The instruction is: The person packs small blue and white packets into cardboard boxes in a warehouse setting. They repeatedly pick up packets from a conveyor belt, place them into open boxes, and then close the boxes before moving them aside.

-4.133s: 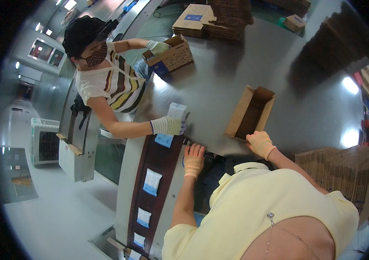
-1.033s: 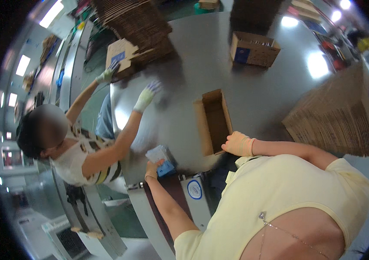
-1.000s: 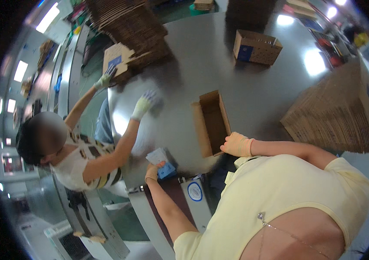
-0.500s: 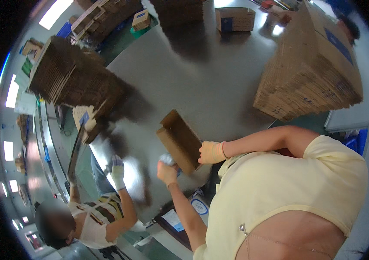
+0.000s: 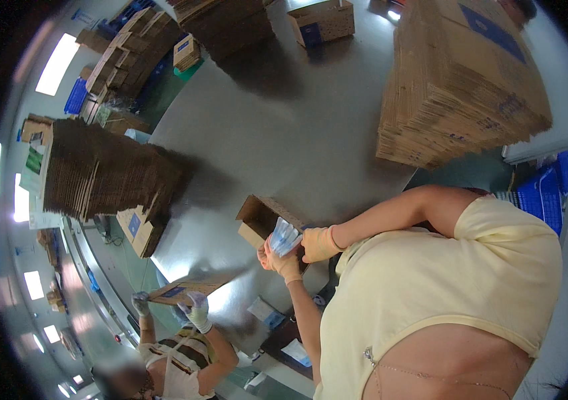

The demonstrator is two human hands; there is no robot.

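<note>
While the left hand holds blue-and-white packets in curled fingers, the open cardboard box lies just beyond and partly beneath those fingers; its long axis runs slantwise, from a far end ahead and to the left of the fingertips to a near end close by the right hand; the packets stand over the nearer half of the opening and hide part of it, and whether they touch the wall cannot be told; their own long axis seems to point up and away from the left palm, across the box rather than along it. Of the two, the left hand is nearer the packets, since it bears them; the right hand is just to their right, its fingers bent and narrow; whether these pinch the box wall, the packets or neither is hidden. Nearer the wearer than the left fingers, a loose packet lies at the edge of the metal table; farther to the left of the fingers, a co-worker's gloved hands hold a carton.
</note>
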